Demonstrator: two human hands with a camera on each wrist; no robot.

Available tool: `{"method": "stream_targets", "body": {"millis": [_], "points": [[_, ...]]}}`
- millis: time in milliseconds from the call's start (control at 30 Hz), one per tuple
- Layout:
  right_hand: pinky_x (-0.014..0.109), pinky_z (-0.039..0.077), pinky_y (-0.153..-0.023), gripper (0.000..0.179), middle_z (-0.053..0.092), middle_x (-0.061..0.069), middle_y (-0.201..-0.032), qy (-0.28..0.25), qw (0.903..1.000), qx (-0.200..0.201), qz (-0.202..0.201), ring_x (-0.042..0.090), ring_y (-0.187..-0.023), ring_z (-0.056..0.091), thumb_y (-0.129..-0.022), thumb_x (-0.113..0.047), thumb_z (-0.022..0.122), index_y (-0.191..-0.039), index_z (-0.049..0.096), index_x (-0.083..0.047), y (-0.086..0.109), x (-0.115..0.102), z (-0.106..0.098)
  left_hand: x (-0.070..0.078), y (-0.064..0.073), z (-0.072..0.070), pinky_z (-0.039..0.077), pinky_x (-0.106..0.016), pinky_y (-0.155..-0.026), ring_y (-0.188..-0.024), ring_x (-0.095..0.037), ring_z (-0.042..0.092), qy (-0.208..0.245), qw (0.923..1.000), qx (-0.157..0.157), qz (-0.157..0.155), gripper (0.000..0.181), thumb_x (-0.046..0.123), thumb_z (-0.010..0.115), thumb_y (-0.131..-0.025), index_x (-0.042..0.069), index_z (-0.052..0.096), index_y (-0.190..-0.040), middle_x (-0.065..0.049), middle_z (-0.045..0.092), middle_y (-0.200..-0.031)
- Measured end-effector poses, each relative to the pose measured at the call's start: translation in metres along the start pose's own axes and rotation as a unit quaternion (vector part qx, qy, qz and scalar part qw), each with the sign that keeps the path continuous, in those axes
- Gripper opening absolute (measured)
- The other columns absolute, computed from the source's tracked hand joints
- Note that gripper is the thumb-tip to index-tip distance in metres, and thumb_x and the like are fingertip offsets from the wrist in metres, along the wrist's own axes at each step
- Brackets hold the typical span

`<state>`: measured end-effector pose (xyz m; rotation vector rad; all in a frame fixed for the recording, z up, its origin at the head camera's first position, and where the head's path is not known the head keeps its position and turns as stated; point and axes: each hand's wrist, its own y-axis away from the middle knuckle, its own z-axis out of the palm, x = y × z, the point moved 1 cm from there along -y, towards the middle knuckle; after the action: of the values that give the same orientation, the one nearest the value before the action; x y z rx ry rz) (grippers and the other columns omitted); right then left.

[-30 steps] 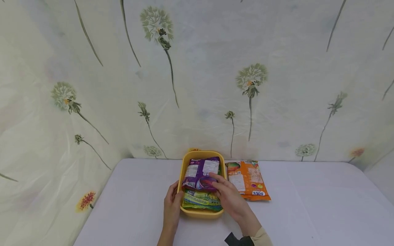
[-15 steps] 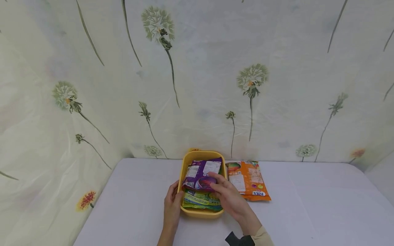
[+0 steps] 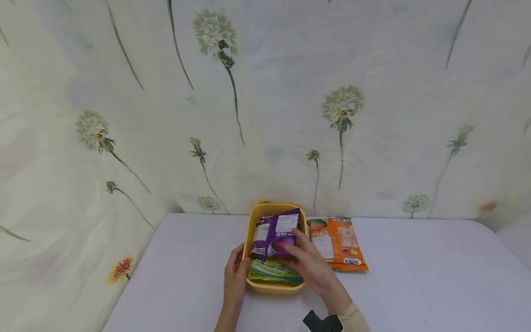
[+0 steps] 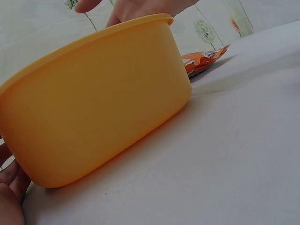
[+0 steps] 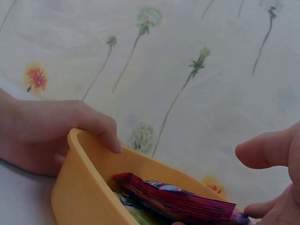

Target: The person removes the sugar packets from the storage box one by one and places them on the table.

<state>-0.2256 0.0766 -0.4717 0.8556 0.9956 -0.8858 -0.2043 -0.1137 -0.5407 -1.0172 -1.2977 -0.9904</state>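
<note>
A yellow plastic tub stands on the white-covered table. Inside lie a purple packet and, under its near side, a green-yellow packet. My left hand grips the tub's left wall; the right wrist view shows its thumb hooked over the rim. My right hand reaches over the tub's right side. Its fingers look fairly straight and touch the purple packet's right part. In the right wrist view one digit stands clear of that packet, and another meets the packet's end. Parts of both packets are hidden behind this hand.
An orange packet lies flat on the table just right of the tub. Behind the table's back edge hangs a pale cloth printed with dandelions. White tabletop stretches out to the right.
The purple packet has turned slightly inside the tub, its far right corner shifting away and to the right. My left hand keeps its place; the right hand has barely moved.
</note>
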Motion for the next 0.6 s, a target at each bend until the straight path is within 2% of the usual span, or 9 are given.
{"method": "stream_targets", "body": {"millis": [100, 200, 367, 467, 600], "points": [[0.052, 0.038, -0.106, 0.067, 0.006, 0.021, -0.155, 0.055, 0.9979, 0.033, -0.011, 0.044, -0.137, 0.029, -0.098, -0.017, 0.049, -0.151, 0.008, -0.014, -0.005, 0.004, 0.005, -0.001, 0.0, -0.001, 0.044, -0.029, -0.103, -0.128, -0.024, 0.05, 0.004, 1.0, -0.002, -0.001, 0.039, 0.012, 0.05, -0.094, 0.013, 0.051, -0.134, -0.01, 0.051, -0.139], [0.049, 0.043, -0.101, 0.065, 0.015, 0.022, -0.151, 0.106, 0.9923, 0.062, -0.017, 0.043, -0.132, 0.037, -0.097, -0.016, 0.052, -0.15, 0.015, -0.015, -0.008, 0.007, 0.006, -0.002, 0.001, 0.0, 0.044, -0.028, -0.103, -0.128, -0.024, 0.05, 0.002, 1.0, -0.005, -0.002, 0.039, 0.012, 0.05, -0.094, 0.013, 0.051, -0.133, -0.01, 0.052, -0.138], [0.055, 0.04, -0.104, 0.059, 0.03, 0.02, -0.148, 0.208, 0.9712, 0.116, -0.016, 0.039, -0.127, 0.043, -0.094, -0.024, 0.056, -0.145, 0.026, -0.02, -0.018, 0.01, 0.01, -0.002, 0.0, -0.001, 0.043, -0.028, -0.104, -0.128, -0.023, 0.05, -0.005, 1.0, -0.002, 0.005, 0.039, 0.013, 0.051, -0.094, 0.014, 0.051, -0.133, -0.01, 0.052, -0.138], [0.057, 0.038, -0.105, 0.06, 0.033, 0.02, -0.147, 0.242, 0.96, 0.141, -0.009, 0.039, -0.126, 0.044, -0.093, -0.025, 0.057, -0.144, 0.027, -0.021, -0.024, 0.01, 0.013, -0.001, 0.0, -0.002, 0.043, -0.026, -0.104, -0.128, -0.022, 0.05, 0.0, 1.0, -0.004, 0.006, 0.039, 0.013, 0.051, -0.094, 0.014, 0.051, -0.133, -0.01, 0.052, -0.138], [0.055, 0.041, -0.103, 0.062, 0.036, 0.022, -0.145, 0.252, 0.9541, 0.161, -0.005, 0.038, -0.123, 0.047, -0.092, -0.02, 0.057, -0.146, 0.025, -0.02, -0.029, 0.011, 0.016, -0.001, -0.001, -0.004, 0.044, -0.024, -0.103, -0.128, -0.023, 0.05, 0.008, 0.9999, -0.01, 0.004, 0.04, 0.013, 0.05, -0.095, 0.014, 0.05, -0.134, -0.01, 0.052, -0.139]]}}
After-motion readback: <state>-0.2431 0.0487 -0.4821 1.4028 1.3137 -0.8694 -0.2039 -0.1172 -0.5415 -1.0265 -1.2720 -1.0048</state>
